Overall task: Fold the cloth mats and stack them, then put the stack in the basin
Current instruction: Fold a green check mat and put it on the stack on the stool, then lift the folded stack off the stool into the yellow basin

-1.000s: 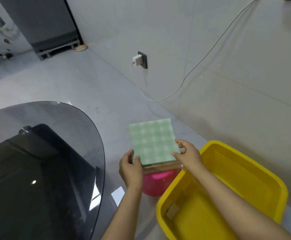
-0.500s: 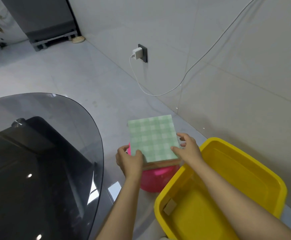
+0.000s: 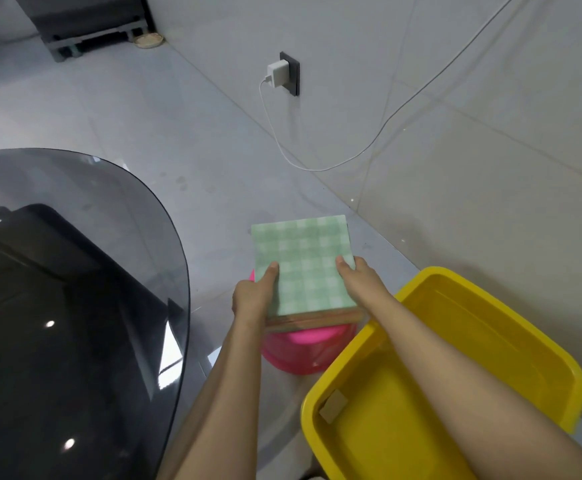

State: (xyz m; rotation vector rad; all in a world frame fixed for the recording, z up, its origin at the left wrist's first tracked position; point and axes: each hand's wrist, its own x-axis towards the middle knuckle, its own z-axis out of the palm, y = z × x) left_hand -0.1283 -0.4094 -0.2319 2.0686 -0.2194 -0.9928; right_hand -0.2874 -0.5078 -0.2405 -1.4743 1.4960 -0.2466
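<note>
A stack of folded cloth mats (image 3: 305,268), green-checked on top with brown and green layers at its near edge, hangs above a pink basin (image 3: 300,351) on the floor. My left hand (image 3: 253,294) grips the stack's left side, thumb on top. My right hand (image 3: 358,280) grips its right side, thumb on top too, fingers hidden below. The stack covers most of the pink basin's opening.
A yellow basin (image 3: 490,341) stands right of the pink one, under my right forearm. A dark glass table (image 3: 74,271) curves along the left. A white charger (image 3: 277,74) sits in a wall socket with its cable trailing along the wall.
Both hands have shifted their grip along the stack's sides, thumbs now lying further onto the top mat. The stack stays over the pink basin.
</note>
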